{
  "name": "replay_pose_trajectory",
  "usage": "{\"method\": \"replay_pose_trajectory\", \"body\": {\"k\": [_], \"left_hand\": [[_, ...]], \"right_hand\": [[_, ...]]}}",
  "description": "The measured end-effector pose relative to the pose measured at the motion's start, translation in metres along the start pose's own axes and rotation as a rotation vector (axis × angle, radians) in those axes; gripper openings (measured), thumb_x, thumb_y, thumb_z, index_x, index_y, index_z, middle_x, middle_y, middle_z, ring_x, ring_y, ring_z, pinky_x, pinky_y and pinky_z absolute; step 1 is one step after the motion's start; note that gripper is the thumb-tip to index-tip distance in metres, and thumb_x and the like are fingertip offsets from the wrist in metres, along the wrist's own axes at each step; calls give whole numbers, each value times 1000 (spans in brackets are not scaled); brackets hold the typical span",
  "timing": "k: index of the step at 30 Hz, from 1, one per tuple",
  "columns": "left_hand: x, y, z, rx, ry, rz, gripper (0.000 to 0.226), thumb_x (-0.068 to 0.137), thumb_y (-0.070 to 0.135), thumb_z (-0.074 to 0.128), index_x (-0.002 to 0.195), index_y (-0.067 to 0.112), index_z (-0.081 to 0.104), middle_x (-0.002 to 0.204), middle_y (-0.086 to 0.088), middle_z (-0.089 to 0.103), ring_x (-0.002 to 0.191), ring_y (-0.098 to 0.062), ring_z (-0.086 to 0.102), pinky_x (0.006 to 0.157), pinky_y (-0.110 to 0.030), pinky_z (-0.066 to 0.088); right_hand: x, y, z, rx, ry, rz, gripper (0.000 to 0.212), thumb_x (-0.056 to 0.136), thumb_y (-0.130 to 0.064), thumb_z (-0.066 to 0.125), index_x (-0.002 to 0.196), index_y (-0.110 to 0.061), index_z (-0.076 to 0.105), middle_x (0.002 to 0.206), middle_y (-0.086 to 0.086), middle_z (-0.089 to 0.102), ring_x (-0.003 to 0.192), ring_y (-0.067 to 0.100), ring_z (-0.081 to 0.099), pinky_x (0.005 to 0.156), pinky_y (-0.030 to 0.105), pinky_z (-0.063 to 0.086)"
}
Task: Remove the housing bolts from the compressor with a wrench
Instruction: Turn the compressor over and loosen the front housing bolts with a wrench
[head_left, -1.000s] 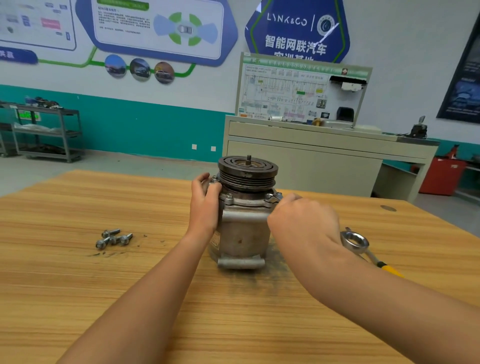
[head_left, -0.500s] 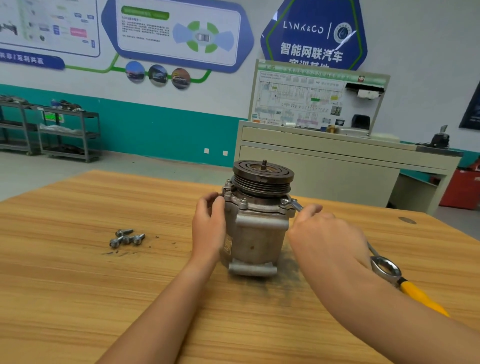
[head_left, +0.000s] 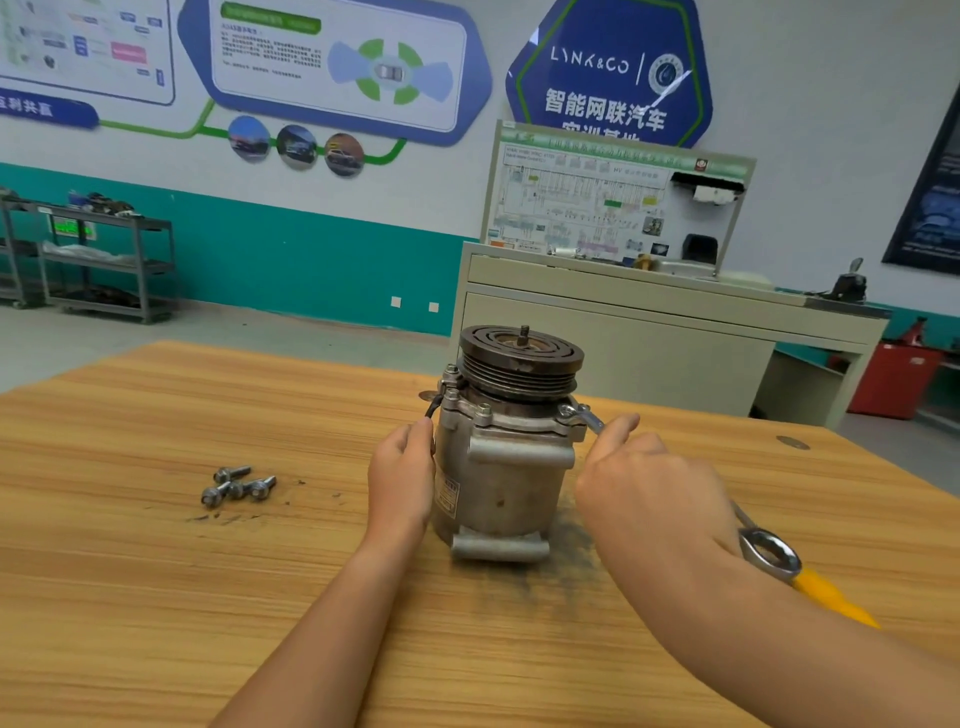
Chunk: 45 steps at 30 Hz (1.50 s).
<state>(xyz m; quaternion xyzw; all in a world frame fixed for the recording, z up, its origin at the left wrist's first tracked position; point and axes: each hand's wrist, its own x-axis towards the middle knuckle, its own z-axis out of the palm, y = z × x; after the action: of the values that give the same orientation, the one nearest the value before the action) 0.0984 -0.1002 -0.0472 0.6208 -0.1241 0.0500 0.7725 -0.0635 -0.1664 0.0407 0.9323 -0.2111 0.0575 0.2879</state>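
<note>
The grey compressor stands upright on the wooden table, its dark pulley on top. My left hand grips its left side, fingers curled round the body. My right hand holds a silver wrench whose open end sits on a bolt at the right of the top flange. Other bolts stand in the flange. The wrench's ring end sticks out behind my right hand.
Several removed bolts lie loose on the table, left of the compressor. A yellow-handled tool lies beside my right forearm. Dark grime stains the wood around the compressor's base. A beige cabinet stands beyond the table's far edge.
My right hand has swung the wrench so its ring end moved toward me and to the right. My left hand slid lower on the compressor's side. The camera shifted left.
</note>
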Motion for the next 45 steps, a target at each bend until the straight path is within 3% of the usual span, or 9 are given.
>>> {"method": "replay_pose_trajectory", "body": {"k": [12,16,22,27,32,35,37,40,45], "left_hand": [[-6,1,2,23,23,54,40,97,21,43,58,19,33,57,1,32,57,-15,28,56,-34,23],[-4,-4,3,29,4,57,39,97,23,42,60,18,35,59,0,33,58,-16,29,55,-34,24],[-2,-8,3,25,-3,74,38,99,23,40,61,18,34,60,-2,33,60,-17,29,59,-33,24],[-6,-9,4,105,25,153,39,99,23,38,61,17,34,61,-1,35,60,-15,31,57,-34,26],[-5,-13,3,152,52,232,42,100,20,38,59,18,32,58,3,34,50,-5,29,48,-20,26],[-4,-15,3,163,57,260,41,100,19,38,59,18,33,58,3,34,47,0,32,46,-17,27],[-3,-16,3,162,56,259,41,100,19,38,59,17,33,58,3,34,47,1,32,46,-16,27],[-2,-17,5,158,58,262,41,100,18,38,59,17,34,58,3,34,47,2,32,47,-16,27],[-1,-16,4,152,47,252,41,100,20,38,59,18,36,59,2,36,51,-3,32,47,-15,28]], "right_hand": [[-5,15,-8,-117,-31,-91,61,90,10,33,140,13,-1,113,17,52,89,25,59,41,28,24],[0,25,-14,-178,-1,-115,63,89,7,40,143,8,8,65,5,33,50,18,33,39,27,20],[6,49,-3,-210,106,-49,32,91,-4,43,122,-10,38,58,-3,27,44,15,23,42,26,17],[57,62,15,-102,216,-16,18,88,0,47,99,-14,48,55,-3,33,53,20,38,78,34,35],[100,57,48,-19,381,-132,34,90,3,39,121,-8,47,108,9,63,103,24,56,113,39,9],[100,57,50,115,460,-115,36,92,1,41,127,-6,47,114,12,63,104,25,57,109,42,24],[87,62,46,454,596,-18,30,95,-3,43,124,-4,51,91,16,67,78,28,61,85,45,46],[49,68,32,956,558,78,29,98,-21,38,124,-15,47,73,5,63,64,20,60,63,40,51],[-5,73,16,565,313,-55,31,92,-37,30,115,-27,48,53,-8,44,44,11,43,40,28,25]]}}
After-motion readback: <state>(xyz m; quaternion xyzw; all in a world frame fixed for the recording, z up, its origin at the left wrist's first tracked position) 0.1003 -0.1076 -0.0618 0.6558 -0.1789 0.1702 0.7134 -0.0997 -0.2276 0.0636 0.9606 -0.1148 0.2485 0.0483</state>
